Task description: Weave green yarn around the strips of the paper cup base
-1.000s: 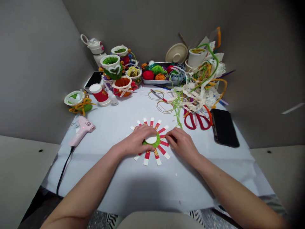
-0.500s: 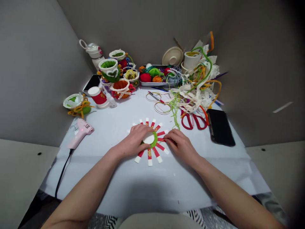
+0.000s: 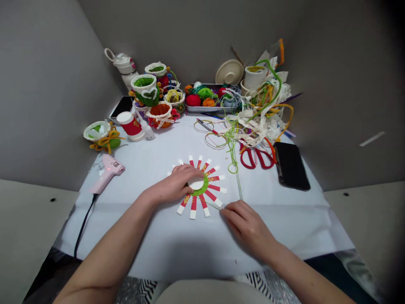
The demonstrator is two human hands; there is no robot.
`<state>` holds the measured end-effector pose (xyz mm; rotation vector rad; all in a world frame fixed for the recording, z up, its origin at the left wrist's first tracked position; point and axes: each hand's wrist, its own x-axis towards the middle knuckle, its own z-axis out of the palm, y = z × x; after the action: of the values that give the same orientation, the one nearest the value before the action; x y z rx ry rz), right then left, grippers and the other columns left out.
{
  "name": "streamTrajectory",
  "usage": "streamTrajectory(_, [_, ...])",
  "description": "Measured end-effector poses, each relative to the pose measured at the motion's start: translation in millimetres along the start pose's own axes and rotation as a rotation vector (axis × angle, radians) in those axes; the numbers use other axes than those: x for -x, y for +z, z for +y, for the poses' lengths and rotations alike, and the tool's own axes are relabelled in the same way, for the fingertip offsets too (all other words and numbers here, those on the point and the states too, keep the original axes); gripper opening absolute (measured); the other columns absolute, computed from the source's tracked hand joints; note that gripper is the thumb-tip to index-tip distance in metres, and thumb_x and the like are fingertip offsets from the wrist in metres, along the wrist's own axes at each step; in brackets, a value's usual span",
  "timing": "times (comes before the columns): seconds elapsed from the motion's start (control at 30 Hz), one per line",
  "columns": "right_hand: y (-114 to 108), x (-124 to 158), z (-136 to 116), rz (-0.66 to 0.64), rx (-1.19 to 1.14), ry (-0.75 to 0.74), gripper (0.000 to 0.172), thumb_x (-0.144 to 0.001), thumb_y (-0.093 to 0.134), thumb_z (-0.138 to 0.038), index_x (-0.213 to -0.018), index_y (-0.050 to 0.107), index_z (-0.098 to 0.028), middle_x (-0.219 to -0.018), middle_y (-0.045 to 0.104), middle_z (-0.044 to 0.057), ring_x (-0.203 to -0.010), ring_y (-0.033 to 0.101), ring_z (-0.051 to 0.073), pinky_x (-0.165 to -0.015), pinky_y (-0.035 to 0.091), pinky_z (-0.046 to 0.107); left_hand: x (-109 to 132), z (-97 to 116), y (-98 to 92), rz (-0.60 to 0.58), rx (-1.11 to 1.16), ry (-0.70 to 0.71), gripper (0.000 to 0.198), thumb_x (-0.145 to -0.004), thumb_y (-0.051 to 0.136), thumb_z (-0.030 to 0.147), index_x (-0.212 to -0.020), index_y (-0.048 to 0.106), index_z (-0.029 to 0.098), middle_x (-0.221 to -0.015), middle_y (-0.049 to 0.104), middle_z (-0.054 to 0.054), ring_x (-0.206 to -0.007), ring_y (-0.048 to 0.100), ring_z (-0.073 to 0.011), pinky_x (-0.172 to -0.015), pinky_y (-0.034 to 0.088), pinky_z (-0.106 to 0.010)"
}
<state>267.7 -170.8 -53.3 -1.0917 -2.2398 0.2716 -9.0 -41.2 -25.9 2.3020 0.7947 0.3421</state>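
Note:
A paper cup cut into red and white strips (image 3: 194, 203) lies spread out like a sun on the table. Bright green yarn (image 3: 205, 185) is wound in a ring around its white base (image 3: 196, 184). My left hand (image 3: 172, 183) grips the cup at the left of that ring, thumb below and fingers above, covering some strips. Lower right of the cup, my right hand (image 3: 248, 226) pinches the green yarn strand, which stretches from the ring to my fingertips. More of the strand runs from behind my right hand up to a loose green tangle (image 3: 232, 158).
A pink glue gun (image 3: 106, 173) with a black cord lies at the left. Red-handled scissors (image 3: 257, 159) and a black phone (image 3: 291, 165) are at the right. Behind stand yarn-covered cups (image 3: 144, 90), a tray of yarn balls (image 3: 211, 109) and a heap of lace (image 3: 262, 122).
My right hand has moved toward me from the cup's right side, drawing the yarn strand out longer. The cup has turned slightly under my left hand, which keeps its hold.

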Motion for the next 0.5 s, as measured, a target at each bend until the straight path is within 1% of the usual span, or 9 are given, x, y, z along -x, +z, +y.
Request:
streamTrajectory(0.1, [1.6, 1.8, -1.1, 0.019, 0.031, 0.05, 0.021, -0.101, 0.051, -0.007, -0.105, 0.069, -0.018, -0.091, 0.068, 0.01, -0.083, 0.061, 0.022, -0.072, 0.056, 0.035, -0.6, -0.2, -0.4, 0.001, 0.007, -0.003, 0.055, -0.087, 0.06, 0.005, -0.134, 0.059, 0.031, -0.138, 0.065, -0.006, -0.133, 0.053, -0.0278, -0.114, 0.038, -0.053])
streamTrajectory(0.2, [0.6, -8.4, 8.5, 0.045, 0.065, 0.131, 0.019, -0.102, 0.052, -0.011, -0.101, 0.07, -0.017, -0.091, 0.067, 0.011, -0.084, 0.061, 0.023, -0.075, 0.055, 0.037, -1.6, 1.5, -2.1, -0.016, 0.008, -0.021, 0.055, -0.085, 0.06, 0.003, -0.132, 0.06, 0.031, -0.138, 0.065, -0.006, -0.133, 0.052, -0.0288, -0.112, 0.04, -0.054])
streamTrajectory(0.27, [-0.5, -22.0, 20.0, 0.019, 0.061, 0.176, 0.019, -0.102, 0.053, -0.013, -0.096, 0.07, -0.017, -0.09, 0.066, 0.01, -0.084, 0.062, 0.023, -0.075, 0.054, 0.038, -2.0, 2.0, -2.6, -0.019, 0.01, -0.023, 0.054, -0.085, 0.06, 0.004, -0.132, 0.06, 0.03, -0.138, 0.065, -0.006, -0.133, 0.053, -0.0287, -0.112, 0.041, -0.054])
streamTrajectory(0.4, [1.4, -55.8, 44.2, -0.093, -0.018, 0.251, 0.017, -0.099, 0.062, -0.019, -0.084, 0.069, -0.021, -0.084, 0.065, 0.006, -0.081, 0.062, 0.022, -0.072, 0.051, 0.035, -1.5, 0.5, -1.7, -0.009, 0.016, -0.014, 0.052, -0.087, 0.062, 0.007, -0.134, 0.058, 0.029, -0.139, 0.065, -0.006, -0.134, 0.053, -0.0276, -0.115, 0.039, -0.053])
streamTrajectory(0.5, [7.9, -73.0, 53.3, -0.067, -0.062, 0.291, 0.02, -0.098, 0.063, -0.021, -0.078, 0.065, -0.021, -0.079, 0.063, 0.004, -0.078, 0.061, 0.021, -0.07, 0.048, 0.034, -1.3, 1.5, -1.9, -0.008, 0.02, -0.027, 0.053, -0.086, 0.063, 0.007, -0.134, 0.058, 0.03, -0.139, 0.065, -0.006, -0.135, 0.053, -0.0279, -0.116, 0.039, -0.054])
